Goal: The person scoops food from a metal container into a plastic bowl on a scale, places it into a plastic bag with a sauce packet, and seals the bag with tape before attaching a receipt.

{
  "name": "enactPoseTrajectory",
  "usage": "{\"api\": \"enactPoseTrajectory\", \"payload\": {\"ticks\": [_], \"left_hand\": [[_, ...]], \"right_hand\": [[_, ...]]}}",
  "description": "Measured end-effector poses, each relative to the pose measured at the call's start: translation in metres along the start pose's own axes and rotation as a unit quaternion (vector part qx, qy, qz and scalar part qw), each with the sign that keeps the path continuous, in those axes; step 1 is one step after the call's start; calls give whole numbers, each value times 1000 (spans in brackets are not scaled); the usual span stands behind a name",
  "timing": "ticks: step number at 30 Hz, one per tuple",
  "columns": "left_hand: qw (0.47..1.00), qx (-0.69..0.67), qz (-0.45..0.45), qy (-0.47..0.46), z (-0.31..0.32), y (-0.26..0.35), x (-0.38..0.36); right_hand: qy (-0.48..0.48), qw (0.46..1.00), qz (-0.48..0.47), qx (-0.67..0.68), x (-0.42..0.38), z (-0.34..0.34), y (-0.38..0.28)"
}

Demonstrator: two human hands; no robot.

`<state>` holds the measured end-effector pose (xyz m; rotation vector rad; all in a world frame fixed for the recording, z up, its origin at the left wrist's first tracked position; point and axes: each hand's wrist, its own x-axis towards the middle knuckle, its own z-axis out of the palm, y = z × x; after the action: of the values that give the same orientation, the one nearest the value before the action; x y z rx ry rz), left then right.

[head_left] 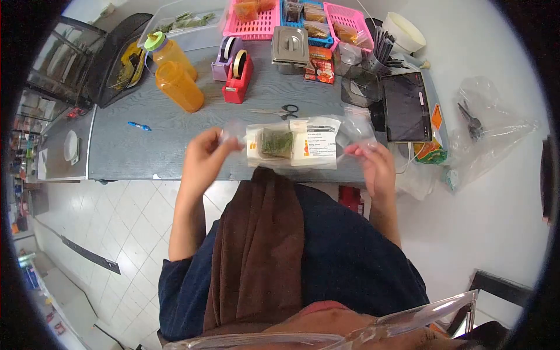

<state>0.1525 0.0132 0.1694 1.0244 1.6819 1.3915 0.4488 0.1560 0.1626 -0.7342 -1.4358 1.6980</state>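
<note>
A flat package in white and orange wrapping point(252, 153) sits inside a clear plastic bag point(357, 132) at the table's front edge. Something green and leafy point(277, 143) shows through its middle, and a printed label point(321, 143) covers its right part. My left hand point(204, 153) is closed on the bag's left end, thumb and fingers pinched together. At the other end, my right hand point(378, 164) pinches the bag's plastic. The bag stretches between both hands, in front of my body.
Scissors point(274, 111) lie just behind the package. Farther back stand orange bottles point(179, 87), tape dispensers point(235, 81), a lidded metal container point(290, 45) and pink baskets point(252, 27). To the right are a tablet point(404, 108) and a loose plastic bag point(481, 131); a blue marker point(139, 125) lies left.
</note>
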Motion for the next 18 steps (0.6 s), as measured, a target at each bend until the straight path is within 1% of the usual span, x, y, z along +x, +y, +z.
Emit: {"api": "enactPoseTrajectory", "payload": {"ticks": [2,3,4,6,7,10,11,14,15,17,18], "left_hand": [[987,-155,-45,-20,7,8,15],[970,-232,-65,-31,8,13,22],[971,-230,-49,-34,8,17,27],[973,-226,-22,-40,7,27,31],[975,-219,-22,-10,12,44,28],[976,-212,42,-7,3,56,28],[974,-216,70,12,3,61,26],[953,-270,134,16,-1,68,20],[953,-273,130,17,0,71,15],[952,-280,124,18,5,77,7],[950,-292,109,-1,7,74,6]], "right_hand": [[-46,979,70,184,8,2,-5],[-53,973,91,207,15,4,-15],[-60,965,113,230,22,5,-25],[-70,981,81,161,38,5,-42],[-75,987,64,128,45,5,-49],[-72,990,-10,118,60,1,-66],[-68,990,-31,120,63,3,-71],[-69,986,-81,126,64,5,-91],[-76,987,-88,113,66,4,-94],[-99,990,-70,71,67,6,-94],[-110,991,-63,50,68,8,-93]]}}
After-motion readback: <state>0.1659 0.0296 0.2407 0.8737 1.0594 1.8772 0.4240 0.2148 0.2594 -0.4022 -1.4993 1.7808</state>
